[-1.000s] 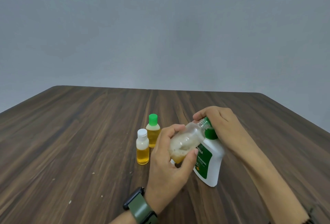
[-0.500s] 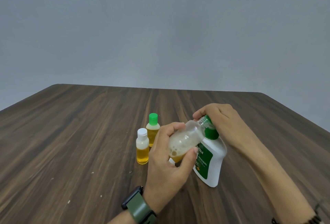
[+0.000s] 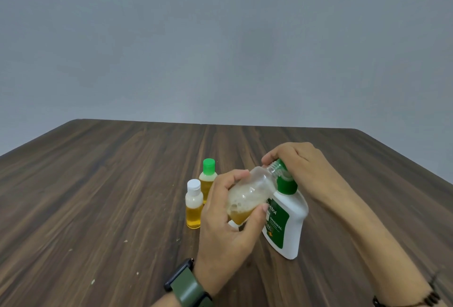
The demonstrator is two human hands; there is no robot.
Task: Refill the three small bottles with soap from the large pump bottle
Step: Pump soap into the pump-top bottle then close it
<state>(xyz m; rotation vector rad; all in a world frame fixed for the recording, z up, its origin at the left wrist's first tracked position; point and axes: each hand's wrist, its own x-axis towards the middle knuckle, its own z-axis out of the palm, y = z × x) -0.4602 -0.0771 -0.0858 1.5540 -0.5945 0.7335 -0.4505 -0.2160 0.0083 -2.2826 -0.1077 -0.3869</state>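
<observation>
My left hand point(image 3: 228, 230) grips an uncapped clear small bottle point(image 3: 247, 194), tilted with its mouth up against the green pump head of the large white soap bottle point(image 3: 286, 228). The small bottle holds foam and a little amber soap at its base. My right hand point(image 3: 299, 164) is curled over the pump head, which is mostly hidden under the fingers. Two capped small bottles of amber soap stand to the left: a white-capped bottle point(image 3: 194, 205) in front and a green-capped bottle point(image 3: 207, 180) behind it.
All of this is on a dark wooden table point(image 3: 98, 196) facing a grey wall. A small white cap point(image 3: 234, 224) lies on the table beneath my left hand, partly hidden. Pale specks dot the near left of the table.
The tilted small bottle and my right hand on the pump have risen slightly. The two capped bottles have not moved.
</observation>
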